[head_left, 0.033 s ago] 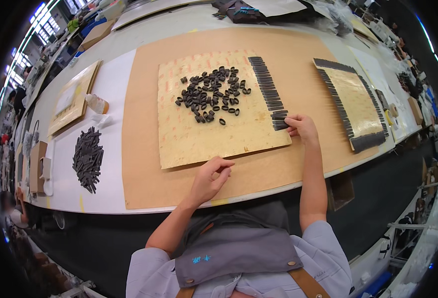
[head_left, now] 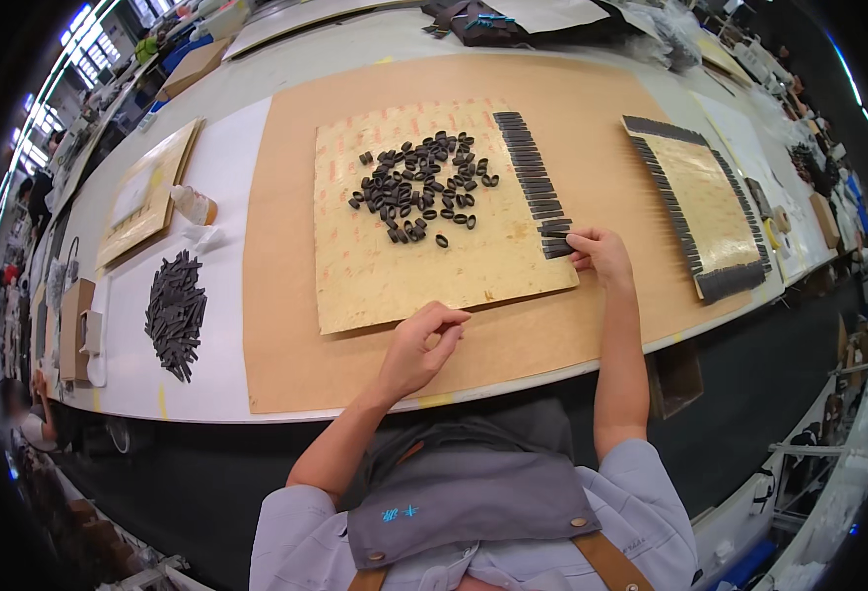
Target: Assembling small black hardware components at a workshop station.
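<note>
A square yellowish board lies before me, with a row of dark flat strips along its right edge. At the near end of this row my right hand pinches the end of a dark strip; the fingers below the thumb are partly hidden. By the board's front edge is my left hand, its fingers loosely bent, the thumb apart from the forefinger, and nothing visible between them. Small black oval loops lie scattered over the middle of the board.
Brown paper lies beneath the board. To the left are a pile of dark strips, a small bottle and another board. On the right, a smaller board has dark strips along its edges. The table edge runs close in front.
My left hand has shifted very slightly to the right. My right hand stays at the same strip.
</note>
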The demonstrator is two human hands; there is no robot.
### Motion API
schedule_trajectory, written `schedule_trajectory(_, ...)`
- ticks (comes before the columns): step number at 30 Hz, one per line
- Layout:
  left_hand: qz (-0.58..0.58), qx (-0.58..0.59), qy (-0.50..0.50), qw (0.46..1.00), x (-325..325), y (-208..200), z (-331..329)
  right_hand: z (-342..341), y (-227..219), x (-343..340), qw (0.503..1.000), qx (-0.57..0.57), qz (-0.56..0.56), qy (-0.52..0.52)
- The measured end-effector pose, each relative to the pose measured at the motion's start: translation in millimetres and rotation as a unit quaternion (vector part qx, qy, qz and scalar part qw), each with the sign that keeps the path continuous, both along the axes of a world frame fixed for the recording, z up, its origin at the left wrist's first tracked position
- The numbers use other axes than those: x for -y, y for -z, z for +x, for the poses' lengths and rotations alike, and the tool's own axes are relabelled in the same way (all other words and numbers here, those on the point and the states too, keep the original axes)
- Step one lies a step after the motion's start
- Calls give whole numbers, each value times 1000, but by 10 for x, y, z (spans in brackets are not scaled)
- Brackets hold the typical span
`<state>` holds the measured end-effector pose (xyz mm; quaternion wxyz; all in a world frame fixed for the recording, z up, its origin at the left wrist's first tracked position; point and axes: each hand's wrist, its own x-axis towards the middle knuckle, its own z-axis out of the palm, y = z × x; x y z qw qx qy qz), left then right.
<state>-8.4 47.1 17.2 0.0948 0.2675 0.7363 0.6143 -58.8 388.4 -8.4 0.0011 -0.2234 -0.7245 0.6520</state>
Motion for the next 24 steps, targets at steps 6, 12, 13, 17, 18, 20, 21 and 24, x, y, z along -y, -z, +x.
schedule_trajectory(6, -75, -63, 65, 993, -355, -203, -261, 158, 119, -117, 991, -38, -126, 41)
schedule_trajectory(12, -80, -30, 65, 994, -439, 24, -256, 387, -126, 315, 965, -183, -162, 96)
schedule_trajectory(13, 33, 140, 88, 986, -486, -35, -240, 478, -292, 548, 960, -243, -87, 108)
schedule_trajectory(17, 369, 461, 135, 796, -741, -2, -200, 629, -549, 1171, 888, -385, 241, -70)
schedule_trajectory(18, 395, 478, 110, 777, -785, 15, -216, 623, -514, 1236, 888, -386, 238, -78)
schedule_trajectory(20, 396, 466, 77, 788, -849, 93, -258, 623, -398, 1303, 898, -365, 215, -122)
schedule_trajectory(21, 391, 456, 50, 798, -853, 133, -284, 612, -356, 1314, 897, -365, 215, -129)
schedule_trajectory(24, 393, 442, 69, 803, -810, 119, -341, 596, -293, 1318, 879, -379, 234, -173)
